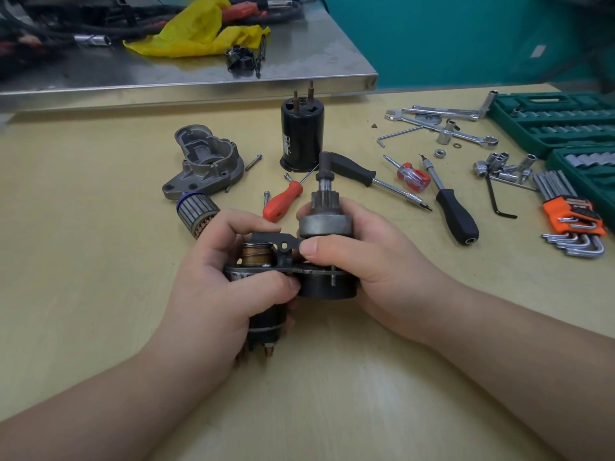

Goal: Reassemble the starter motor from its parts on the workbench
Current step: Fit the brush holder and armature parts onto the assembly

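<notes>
Hands are sharing the part-built starter assembly [293, 277] just above the surface [83, 294]. Left hand [229, 287] is clasping its solenoid end, fingers curling over the black lever [276, 242], while right hand [359, 257] is wrapping the pinion drive [324, 221], thumb pressing the lever's tip.

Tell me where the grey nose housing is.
The grey nose housing lies on the bench left of the upright black motor casing, beyond the left hand.
</notes>
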`<action>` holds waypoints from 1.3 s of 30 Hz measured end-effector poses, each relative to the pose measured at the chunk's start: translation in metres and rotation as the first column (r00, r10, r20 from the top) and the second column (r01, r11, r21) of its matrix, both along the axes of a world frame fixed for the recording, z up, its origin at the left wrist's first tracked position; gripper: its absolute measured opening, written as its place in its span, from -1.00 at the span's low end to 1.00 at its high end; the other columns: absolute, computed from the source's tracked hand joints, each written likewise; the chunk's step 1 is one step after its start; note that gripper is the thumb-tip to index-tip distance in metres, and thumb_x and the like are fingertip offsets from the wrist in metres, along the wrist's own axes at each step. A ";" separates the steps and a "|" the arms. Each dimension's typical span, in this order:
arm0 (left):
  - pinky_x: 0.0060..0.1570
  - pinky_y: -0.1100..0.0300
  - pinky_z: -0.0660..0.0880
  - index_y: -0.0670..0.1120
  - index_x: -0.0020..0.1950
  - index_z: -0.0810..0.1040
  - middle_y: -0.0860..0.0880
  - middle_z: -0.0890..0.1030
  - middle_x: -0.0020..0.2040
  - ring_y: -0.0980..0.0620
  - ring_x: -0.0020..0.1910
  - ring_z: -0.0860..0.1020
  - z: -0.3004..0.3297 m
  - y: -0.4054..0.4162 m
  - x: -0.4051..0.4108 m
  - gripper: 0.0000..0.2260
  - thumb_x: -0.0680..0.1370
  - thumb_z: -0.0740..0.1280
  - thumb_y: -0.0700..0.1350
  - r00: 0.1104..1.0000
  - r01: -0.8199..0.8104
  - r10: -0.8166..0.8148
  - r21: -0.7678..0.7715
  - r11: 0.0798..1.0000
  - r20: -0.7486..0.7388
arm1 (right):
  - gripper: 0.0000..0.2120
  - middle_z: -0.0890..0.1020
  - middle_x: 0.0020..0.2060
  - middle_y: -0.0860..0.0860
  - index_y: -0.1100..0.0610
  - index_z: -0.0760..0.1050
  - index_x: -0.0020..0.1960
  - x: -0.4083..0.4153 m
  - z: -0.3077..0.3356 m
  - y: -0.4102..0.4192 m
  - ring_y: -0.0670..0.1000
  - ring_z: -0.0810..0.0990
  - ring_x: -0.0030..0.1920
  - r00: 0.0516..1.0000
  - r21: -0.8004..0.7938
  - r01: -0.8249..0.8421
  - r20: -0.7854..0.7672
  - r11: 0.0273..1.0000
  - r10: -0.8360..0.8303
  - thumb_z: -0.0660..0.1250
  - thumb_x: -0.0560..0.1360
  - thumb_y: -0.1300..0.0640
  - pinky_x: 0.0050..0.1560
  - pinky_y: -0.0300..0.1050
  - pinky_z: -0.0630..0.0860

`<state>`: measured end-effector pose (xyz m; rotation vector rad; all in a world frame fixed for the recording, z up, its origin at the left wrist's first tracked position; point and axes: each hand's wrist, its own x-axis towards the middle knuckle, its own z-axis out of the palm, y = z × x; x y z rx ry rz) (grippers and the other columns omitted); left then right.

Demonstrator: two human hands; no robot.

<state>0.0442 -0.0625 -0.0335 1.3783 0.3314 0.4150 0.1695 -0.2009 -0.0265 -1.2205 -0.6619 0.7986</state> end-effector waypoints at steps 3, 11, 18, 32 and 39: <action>-0.40 -0.03 0.60 0.04 -0.01 0.62 -0.10 0.64 -0.12 -0.14 -0.37 0.60 0.000 0.000 0.000 -0.56 0.14 0.56 -0.13 1.000 0.001 -0.001 0.004 1.000 -0.005 | -0.73 0.66 -0.12 -0.14 -0.25 0.67 -0.02 0.004 0.000 -0.002 -0.02 0.68 -0.03 0.999 -0.021 -0.014 0.046 1.000 0.015 0.52 0.36 0.07 -0.02 -0.04 0.63; -0.39 -0.06 0.60 0.04 -0.05 0.63 -0.11 0.65 -0.12 -0.18 -0.39 0.58 0.001 0.002 0.001 -0.59 0.13 0.56 -0.13 1.000 -0.007 0.007 -0.029 1.000 -0.008 | -0.81 0.73 -0.06 -0.04 -0.06 0.72 0.05 0.027 0.004 -0.006 0.01 0.72 -0.01 0.989 0.011 0.145 0.021 0.989 -0.145 0.48 0.45 -0.03 -0.06 -0.07 0.66; -0.40 -0.12 0.62 0.04 -0.03 0.64 -0.07 0.65 -0.15 -0.18 -0.39 0.56 0.003 0.012 -0.002 -0.57 0.12 0.55 -0.11 0.999 -0.029 0.029 -0.010 1.000 -0.023 | -0.84 0.68 -0.19 0.01 0.08 0.68 0.08 0.070 0.008 -0.015 0.01 0.71 -0.11 0.864 -0.126 0.488 0.211 0.864 -0.457 0.44 0.51 0.17 -0.04 0.07 0.72; -0.41 -0.19 0.62 0.04 0.16 0.61 -0.15 0.67 -0.16 -0.15 -0.38 0.60 0.002 0.021 -0.002 -0.47 0.20 0.58 -0.12 0.988 0.080 -0.062 0.128 0.989 -0.141 | -0.75 0.64 -0.08 -0.19 -0.10 0.70 0.18 0.118 0.070 0.059 -0.13 0.61 -0.03 0.344 -0.424 0.501 0.897 0.755 0.276 0.33 0.62 0.15 0.08 -0.22 0.52; -0.37 0.10 0.55 0.10 0.14 0.62 -0.14 0.69 -0.10 -0.03 -0.32 0.57 0.003 0.016 -0.004 -0.52 0.24 0.55 -0.15 0.986 0.125 -0.098 0.210 0.970 -0.133 | -0.77 0.63 -0.19 -0.28 -0.10 0.71 0.16 0.108 0.073 0.109 -0.44 0.57 -0.29 0.210 -0.552 0.368 0.833 0.748 0.511 0.34 0.62 0.11 -0.23 -0.42 0.38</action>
